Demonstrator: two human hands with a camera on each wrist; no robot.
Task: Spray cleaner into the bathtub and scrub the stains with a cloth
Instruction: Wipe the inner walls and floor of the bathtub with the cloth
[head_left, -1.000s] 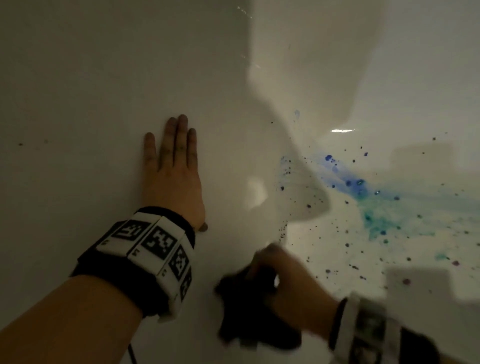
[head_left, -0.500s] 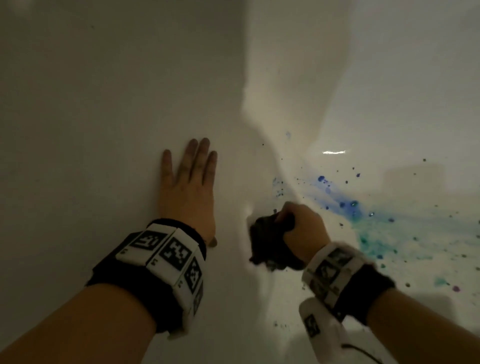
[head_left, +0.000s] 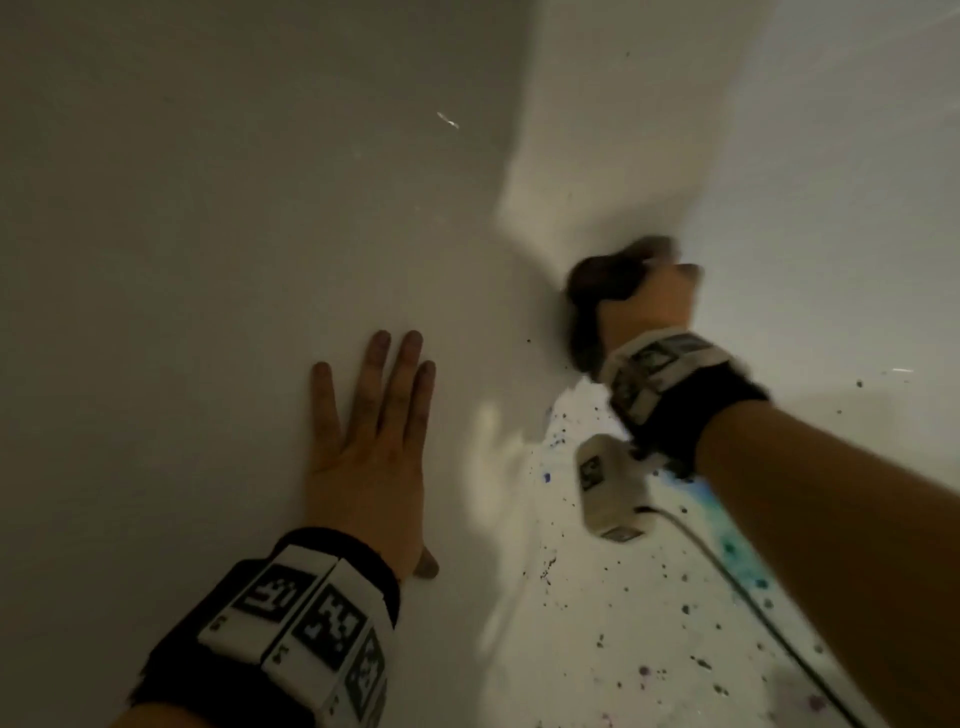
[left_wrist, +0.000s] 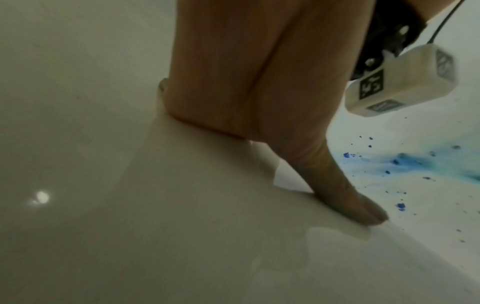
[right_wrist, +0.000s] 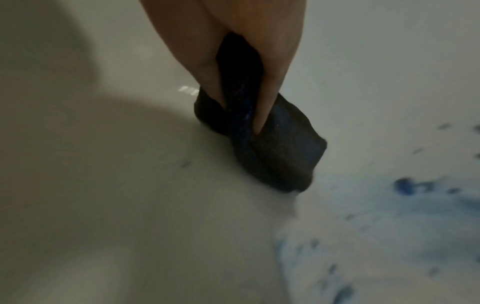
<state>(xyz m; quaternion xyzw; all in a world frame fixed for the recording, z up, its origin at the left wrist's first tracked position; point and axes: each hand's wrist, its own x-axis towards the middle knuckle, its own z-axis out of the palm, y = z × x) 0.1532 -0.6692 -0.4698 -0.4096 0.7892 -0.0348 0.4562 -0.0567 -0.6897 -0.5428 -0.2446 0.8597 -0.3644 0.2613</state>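
Note:
My right hand (head_left: 649, 306) grips a bunched dark cloth (head_left: 605, 283) and presses it against the white bathtub wall (head_left: 597, 156) at a curved corner. In the right wrist view the fingers (right_wrist: 272, 82) curl round the cloth (right_wrist: 280, 156), which touches the tub surface. Blue and teal stains (head_left: 727, 545) and dark specks spread over the tub floor below my right forearm; the same blue stains (left_wrist: 405, 162) show in the left wrist view. My left hand (head_left: 374, 447) lies flat with straight fingers on the shaded tub wall (head_left: 208, 260). No spray bottle is in view.
A white wrist camera unit (head_left: 610, 488) with a black cable (head_left: 753, 608) hangs under my right wrist, above the stained floor. The tub wall on the left lies in shadow; the floor on the right is brightly lit.
My right hand has carried the cloth up and away across the tub, from near the front edge to the far curved corner. My left hand has stayed flat on the wall.

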